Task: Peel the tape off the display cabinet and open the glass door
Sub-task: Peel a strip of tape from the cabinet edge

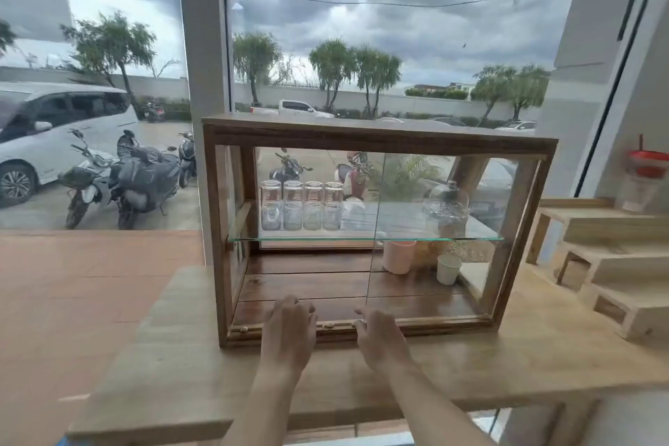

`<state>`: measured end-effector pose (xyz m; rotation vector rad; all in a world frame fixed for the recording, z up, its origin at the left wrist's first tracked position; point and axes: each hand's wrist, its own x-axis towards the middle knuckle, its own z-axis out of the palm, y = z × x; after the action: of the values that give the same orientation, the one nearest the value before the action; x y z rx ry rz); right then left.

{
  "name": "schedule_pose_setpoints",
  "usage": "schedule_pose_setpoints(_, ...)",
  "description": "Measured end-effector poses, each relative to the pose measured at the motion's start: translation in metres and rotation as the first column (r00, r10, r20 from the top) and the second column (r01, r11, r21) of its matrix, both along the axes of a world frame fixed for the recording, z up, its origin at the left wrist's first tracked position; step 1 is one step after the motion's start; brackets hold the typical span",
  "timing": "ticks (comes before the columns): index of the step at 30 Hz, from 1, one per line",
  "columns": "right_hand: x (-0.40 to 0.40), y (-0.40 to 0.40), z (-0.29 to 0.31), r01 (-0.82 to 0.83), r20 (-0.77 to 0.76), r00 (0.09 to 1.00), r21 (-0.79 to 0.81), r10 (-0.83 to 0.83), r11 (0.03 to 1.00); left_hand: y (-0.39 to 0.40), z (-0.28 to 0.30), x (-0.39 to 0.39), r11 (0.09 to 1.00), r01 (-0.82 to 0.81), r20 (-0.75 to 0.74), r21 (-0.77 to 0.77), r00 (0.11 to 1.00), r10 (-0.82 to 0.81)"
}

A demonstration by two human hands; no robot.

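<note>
A wooden display cabinet (pixel 380 136) with sliding glass doors (pixel 315 272) stands on a light wooden counter (pixel 188 366) in front of a window. Its glass shelf (pixel 365 238) carries several upturned glasses (pixel 302 206) and a glass dome (pixel 447 208). Below sit a pink cup (pixel 399 257) and a white cup (pixel 449 268). My left hand (pixel 289 328) rests against the lower front rail, fingers on the glass. My right hand (pixel 378 331) touches the same rail near the doors' vertical edge, fingertips curled. I cannot make out any tape.
A stepped wooden riser (pixel 615 264) stands on the counter to the right of the cabinet. A red-lidded plastic cup (pixel 646 174) sits on it at the far right. Behind the window are parked motorbikes and cars.
</note>
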<state>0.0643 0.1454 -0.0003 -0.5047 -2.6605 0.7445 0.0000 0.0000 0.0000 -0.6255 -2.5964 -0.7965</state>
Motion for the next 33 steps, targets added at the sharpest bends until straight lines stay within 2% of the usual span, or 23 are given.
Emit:
schedule_pose_setpoints(3,-0.012,-0.001,-0.015,0.063,-0.056,0.996,-0.032,-0.065,0.997,0.011,-0.017,-0.004,0.998,-0.026,-0.071,-0.053,0.997,0.022)
schedule_pose_setpoints(6,-0.019,-0.001,-0.025,0.118,-0.041,0.992,-0.019,-0.119,0.993,0.021,-0.028,-0.01,0.993,-0.023,-0.079,-0.114,0.997,0.014)
schedule_pose_setpoints(10,-0.023,0.0,-0.031,0.139,-0.126,0.982,-0.036,-0.142,0.99,0.027,-0.033,-0.018,0.979,0.03,-0.073,-0.202,0.996,-0.046)
schedule_pose_setpoints(15,-0.031,0.003,-0.039,0.155,-0.188,0.968,-0.083,-0.168,0.984,0.032,-0.033,-0.02,0.984,0.047,-0.062,-0.173,0.996,-0.058)
schedule_pose_setpoints(18,-0.029,-0.001,-0.04,0.146,-0.194,0.964,-0.194,-0.184,0.97,0.033,-0.029,-0.018,0.987,0.055,-0.055,-0.151,0.996,-0.064)
schedule_pose_setpoints(23,-0.007,-0.022,-0.042,0.075,-0.297,0.943,-0.26,-0.153,0.963,0.015,-0.038,-0.005,0.988,0.12,-0.101,0.094,0.989,-0.111)
schedule_pose_setpoints(28,0.011,-0.089,-0.048,-0.06,-0.403,0.914,-0.254,-0.049,0.965,-0.059,-0.062,0.011,0.957,0.081,-0.091,0.279,0.994,-0.057)
schedule_pose_setpoints(30,0.019,-0.132,-0.054,-0.18,-0.466,0.883,-0.213,0.063,0.96,-0.099,-0.065,0.02,0.93,0.008,-0.081,0.368,0.996,0.023)
schedule_pose_setpoints(33,0.033,-0.197,-0.074,-0.402,-0.462,0.831,-0.115,0.309,0.908,-0.172,-0.08,0.044,0.851,-0.176,-0.105,0.495,0.96,0.26)
